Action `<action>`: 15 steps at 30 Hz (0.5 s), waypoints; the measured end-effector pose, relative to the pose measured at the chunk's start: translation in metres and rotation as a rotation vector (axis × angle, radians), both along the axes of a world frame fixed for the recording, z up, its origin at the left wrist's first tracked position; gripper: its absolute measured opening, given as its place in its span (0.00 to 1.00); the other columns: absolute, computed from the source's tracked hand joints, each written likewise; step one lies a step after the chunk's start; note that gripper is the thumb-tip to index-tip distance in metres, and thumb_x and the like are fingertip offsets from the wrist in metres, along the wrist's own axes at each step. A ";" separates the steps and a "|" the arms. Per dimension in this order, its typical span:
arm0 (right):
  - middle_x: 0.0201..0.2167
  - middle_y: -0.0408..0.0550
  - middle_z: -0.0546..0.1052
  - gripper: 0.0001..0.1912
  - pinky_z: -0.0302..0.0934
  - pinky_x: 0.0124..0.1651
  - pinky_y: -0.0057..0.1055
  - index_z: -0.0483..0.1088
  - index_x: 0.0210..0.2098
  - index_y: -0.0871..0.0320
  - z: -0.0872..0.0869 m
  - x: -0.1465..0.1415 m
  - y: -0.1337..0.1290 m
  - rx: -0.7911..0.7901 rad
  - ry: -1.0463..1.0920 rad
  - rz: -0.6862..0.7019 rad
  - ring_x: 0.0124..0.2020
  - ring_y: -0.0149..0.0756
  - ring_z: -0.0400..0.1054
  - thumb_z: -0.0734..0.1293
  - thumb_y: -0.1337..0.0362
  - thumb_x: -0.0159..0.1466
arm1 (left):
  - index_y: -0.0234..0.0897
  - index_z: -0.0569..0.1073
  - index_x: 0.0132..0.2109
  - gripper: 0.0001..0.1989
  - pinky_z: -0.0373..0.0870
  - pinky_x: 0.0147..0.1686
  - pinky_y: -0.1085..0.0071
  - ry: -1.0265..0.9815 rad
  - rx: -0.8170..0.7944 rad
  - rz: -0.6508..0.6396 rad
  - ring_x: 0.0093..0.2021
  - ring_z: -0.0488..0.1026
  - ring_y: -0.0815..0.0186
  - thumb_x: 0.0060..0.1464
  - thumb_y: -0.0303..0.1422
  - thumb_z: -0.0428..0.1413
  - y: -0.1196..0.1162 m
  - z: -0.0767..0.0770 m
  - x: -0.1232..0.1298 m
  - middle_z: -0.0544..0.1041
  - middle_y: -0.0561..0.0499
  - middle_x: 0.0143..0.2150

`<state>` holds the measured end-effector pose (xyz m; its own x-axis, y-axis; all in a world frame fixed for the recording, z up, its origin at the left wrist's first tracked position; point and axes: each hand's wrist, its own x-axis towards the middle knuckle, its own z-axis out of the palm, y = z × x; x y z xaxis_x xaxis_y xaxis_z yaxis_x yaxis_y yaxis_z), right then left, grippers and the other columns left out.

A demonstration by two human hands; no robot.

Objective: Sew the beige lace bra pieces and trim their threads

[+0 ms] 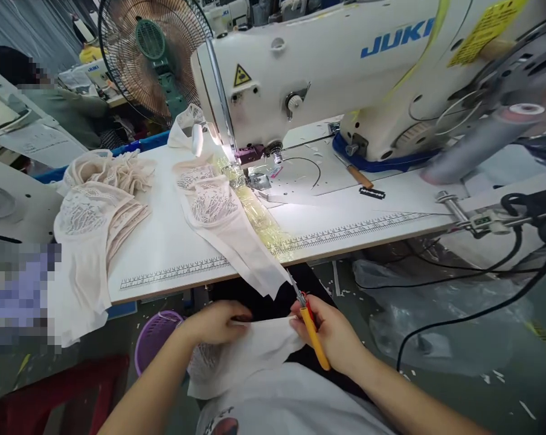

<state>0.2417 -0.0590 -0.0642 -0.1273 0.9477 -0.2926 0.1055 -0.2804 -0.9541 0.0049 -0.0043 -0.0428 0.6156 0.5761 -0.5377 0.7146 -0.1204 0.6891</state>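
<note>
In my lap lies a pale beige bra piece [266, 344] with lace at its left end. My left hand [218, 321] is closed on its upper left edge, thumb on the cloth. My right hand [330, 332] holds orange-handled thread snips [315, 338], their metal tip pointing up and away, and its fingers also pinch the right edge of the cloth. Just beyond, a second beige lace bra piece [214, 208] lies by the needle area of the sewing machine [318, 78], its band hanging over the table edge toward the snips.
A stack of beige lace pieces [89, 217] sits on the white table [164, 241] at left. A razor blade [371, 193] and a wooden-handled tool [359, 177] lie at right. Behind stands a fan [150, 42]. Below are a purple basket [157, 338], a red stool [69, 386] and cables [454, 320]. Another person sits far left.
</note>
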 end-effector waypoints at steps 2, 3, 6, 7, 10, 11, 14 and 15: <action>0.22 0.41 0.69 0.12 0.61 0.27 0.31 0.65 0.28 0.56 0.002 -0.001 0.000 -0.011 0.025 -0.020 0.22 0.32 0.61 0.69 0.56 0.50 | 0.37 0.74 0.48 0.16 0.64 0.43 0.70 -0.071 0.099 -0.032 0.44 0.71 0.60 0.52 0.34 0.54 -0.008 0.007 0.025 0.76 0.46 0.46; 0.22 0.41 0.70 0.13 0.62 0.27 0.31 0.65 0.28 0.56 0.002 -0.002 0.000 -0.015 0.035 -0.028 0.23 0.32 0.62 0.69 0.56 0.50 | 0.35 0.74 0.46 0.14 0.65 0.40 0.70 -0.079 0.179 -0.020 0.40 0.72 0.60 0.53 0.35 0.54 -0.012 0.009 0.036 0.76 0.45 0.42; 0.24 0.41 0.71 0.14 0.64 0.29 0.33 0.66 0.28 0.56 0.000 -0.001 0.001 -0.020 0.056 -0.044 0.24 0.33 0.64 0.71 0.56 0.49 | 0.33 0.75 0.33 0.10 0.62 0.31 0.70 -0.095 0.372 0.046 0.31 0.69 0.62 0.55 0.33 0.51 -0.022 0.005 0.058 0.73 0.47 0.29; 0.24 0.42 0.71 0.14 0.64 0.30 0.33 0.66 0.29 0.56 -0.001 0.000 0.002 -0.023 0.062 -0.047 0.25 0.33 0.65 0.71 0.56 0.49 | 0.33 0.74 0.30 0.11 0.61 0.30 0.71 -0.126 0.381 0.082 0.29 0.68 0.63 0.55 0.32 0.50 -0.024 0.002 0.060 0.72 0.48 0.27; 0.27 0.44 0.72 0.16 0.66 0.33 0.34 0.66 0.31 0.56 -0.005 0.003 0.004 -0.033 0.092 -0.045 0.28 0.35 0.67 0.72 0.56 0.49 | 0.34 0.72 0.26 0.12 0.61 0.28 0.73 -0.277 0.240 0.244 0.28 0.66 0.66 0.55 0.33 0.51 -0.025 -0.005 0.060 0.69 0.50 0.25; 0.28 0.44 0.73 0.16 0.66 0.34 0.34 0.66 0.32 0.56 -0.006 0.004 0.005 -0.038 0.105 -0.042 0.29 0.35 0.68 0.72 0.56 0.49 | 0.33 0.72 0.26 0.12 0.60 0.27 0.73 -0.317 0.164 0.304 0.27 0.65 0.67 0.54 0.34 0.52 -0.024 -0.006 0.059 0.69 0.51 0.25; 0.29 0.44 0.72 0.17 0.66 0.35 0.34 0.65 0.31 0.56 -0.006 0.004 0.006 -0.061 0.136 -0.038 0.30 0.35 0.68 0.72 0.56 0.49 | 0.32 0.72 0.26 0.12 0.59 0.25 0.74 -0.367 -0.023 0.415 0.25 0.63 0.68 0.51 0.37 0.55 -0.022 -0.006 0.055 0.69 0.51 0.24; 0.28 0.43 0.72 0.17 0.66 0.35 0.34 0.65 0.31 0.56 -0.005 0.004 0.007 -0.071 0.146 -0.037 0.30 0.34 0.68 0.72 0.56 0.49 | 0.32 0.72 0.26 0.12 0.59 0.25 0.74 -0.367 -0.051 0.429 0.25 0.63 0.68 0.51 0.37 0.55 -0.022 -0.005 0.054 0.69 0.51 0.24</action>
